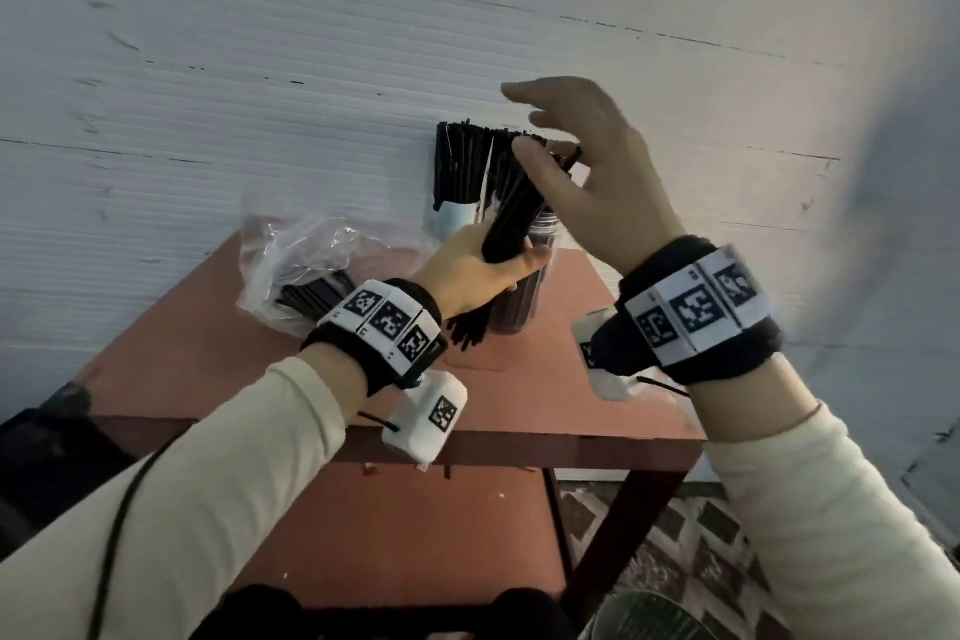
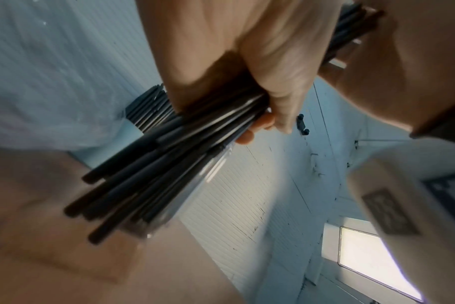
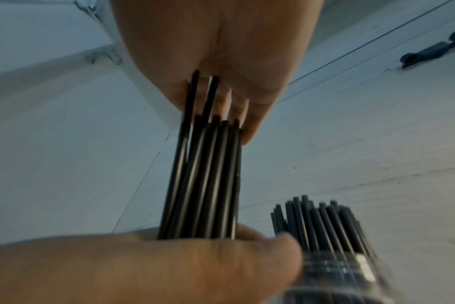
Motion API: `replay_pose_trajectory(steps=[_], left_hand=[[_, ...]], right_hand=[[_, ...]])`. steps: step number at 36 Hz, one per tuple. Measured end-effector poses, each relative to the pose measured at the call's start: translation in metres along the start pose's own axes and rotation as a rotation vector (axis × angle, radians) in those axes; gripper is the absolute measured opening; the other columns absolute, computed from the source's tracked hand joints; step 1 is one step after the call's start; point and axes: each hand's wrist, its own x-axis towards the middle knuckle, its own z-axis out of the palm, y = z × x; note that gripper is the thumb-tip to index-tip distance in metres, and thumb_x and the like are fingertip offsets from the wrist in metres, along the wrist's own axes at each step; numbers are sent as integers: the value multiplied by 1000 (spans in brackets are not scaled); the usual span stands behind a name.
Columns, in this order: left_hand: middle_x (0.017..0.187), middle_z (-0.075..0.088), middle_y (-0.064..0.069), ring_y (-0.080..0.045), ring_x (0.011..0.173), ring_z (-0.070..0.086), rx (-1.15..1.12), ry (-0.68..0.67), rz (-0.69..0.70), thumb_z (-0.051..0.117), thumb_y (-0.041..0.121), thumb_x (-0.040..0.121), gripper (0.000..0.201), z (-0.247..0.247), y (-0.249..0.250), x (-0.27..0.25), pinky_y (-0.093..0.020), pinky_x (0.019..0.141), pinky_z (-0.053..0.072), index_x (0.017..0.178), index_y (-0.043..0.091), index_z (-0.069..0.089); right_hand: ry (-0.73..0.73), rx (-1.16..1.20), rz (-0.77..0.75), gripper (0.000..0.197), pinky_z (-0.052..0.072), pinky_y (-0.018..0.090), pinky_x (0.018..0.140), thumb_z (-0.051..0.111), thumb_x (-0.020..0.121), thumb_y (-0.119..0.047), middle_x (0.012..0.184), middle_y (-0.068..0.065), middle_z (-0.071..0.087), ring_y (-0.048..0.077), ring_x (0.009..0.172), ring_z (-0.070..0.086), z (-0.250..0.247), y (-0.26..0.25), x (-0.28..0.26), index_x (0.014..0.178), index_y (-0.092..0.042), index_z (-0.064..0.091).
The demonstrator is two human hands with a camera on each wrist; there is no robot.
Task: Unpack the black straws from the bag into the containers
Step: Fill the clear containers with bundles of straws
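My left hand (image 1: 480,270) grips a bundle of black straws (image 1: 511,208) around its middle, held upright and tilted just over a clear jar (image 1: 522,307) that has dark straws in it. My right hand (image 1: 566,156) is open above the bundle, its palm and straight fingers touching the straws' top ends (image 3: 210,123). The left wrist view shows my left hand's fingers (image 2: 249,131) curled round the bundle (image 2: 156,170). A second container (image 1: 451,218) with a pale blue label stands behind, full of straws (image 3: 322,228). The clear plastic bag (image 1: 296,260) lies to the left with some straws inside.
Everything stands on a small reddish-brown table (image 1: 519,395) pushed against a white ribbed wall (image 1: 260,94). The table has a lower shelf (image 1: 415,535). Patterned floor (image 1: 701,541) shows at the right, and a round metal object (image 1: 644,618) below.
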Motion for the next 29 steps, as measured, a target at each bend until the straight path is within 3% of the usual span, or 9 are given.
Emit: replay_pose_trajectory(steps=[5, 7, 9, 12, 17, 20, 23, 26, 29], left_hand=[[89, 74, -3, -9, 78, 67, -93, 14, -65, 71, 33, 86, 26, 20, -14, -9, -25, 76, 54, 101, 11, 67], [94, 74, 0, -10, 85, 68, -81, 24, -128, 72, 40, 82, 32, 23, -22, -10, -31, 80, 55, 104, 17, 67], [97, 74, 3, -13, 96, 67, -68, 34, -166, 69, 52, 75, 45, 23, -23, -13, -40, 90, 54, 108, 22, 67], [104, 72, 0, -18, 104, 66, -97, 39, -191, 69, 48, 79, 48, 19, -16, -15, -44, 96, 51, 117, 19, 64], [98, 73, -6, -19, 97, 67, -127, 45, -172, 70, 35, 87, 31, 15, -10, -16, -43, 94, 52, 108, 11, 67], [100, 73, -2, -14, 98, 67, -115, 18, -167, 73, 33, 83, 34, 16, -16, -20, -39, 95, 52, 110, 14, 66], [104, 73, -2, -12, 100, 66, -113, -61, -205, 77, 22, 81, 29, 17, -23, -22, -37, 99, 50, 107, 12, 69], [102, 73, 1, -12, 102, 65, -62, -154, -275, 78, 33, 80, 23, 15, -29, -23, -36, 100, 47, 96, 17, 72], [83, 73, 3, -10, 87, 67, -6, -144, -260, 70, 43, 86, 26, 11, -27, -22, -25, 84, 47, 75, 20, 70]], right_hand=[[-245, -84, 85, 36, 32, 5, 97, 37, 104, -22, 131, 2, 58, 5, 119, 49, 21, 7, -6, 133, -9, 55], [-356, -141, 80, 41, 35, 18, 104, 36, 103, -31, 131, 4, 58, 9, 120, 49, 30, 15, -14, 132, -9, 55], [-362, -163, 78, 44, 36, 32, 106, 40, 100, -39, 132, 2, 55, 15, 124, 47, 36, 21, -20, 133, -14, 54], [-208, -159, 73, 46, 33, 30, 104, 51, 95, -43, 132, 1, 49, 19, 125, 43, 37, 27, -23, 134, -19, 53], [-197, -158, 139, 34, 39, 27, 96, 47, 98, -40, 120, 0, 57, 17, 113, 51, 40, 30, -22, 123, -20, 59], [-245, -74, 133, 25, 39, 12, 85, 51, 98, -33, 107, -4, 59, 6, 97, 54, 44, 33, -26, 112, -17, 63], [-193, -66, 84, 22, 37, 6, 87, 60, 93, -26, 108, -6, 55, 2, 97, 52, 48, 35, -30, 112, -14, 63], [-137, -25, 71, 20, 38, 7, 88, 63, 91, -18, 108, -4, 56, 3, 97, 53, 50, 32, -33, 110, -13, 64], [-112, -11, 63, 32, 36, 6, 91, 69, 87, -22, 111, -1, 58, 4, 102, 53, 49, 28, -33, 116, -12, 61]])
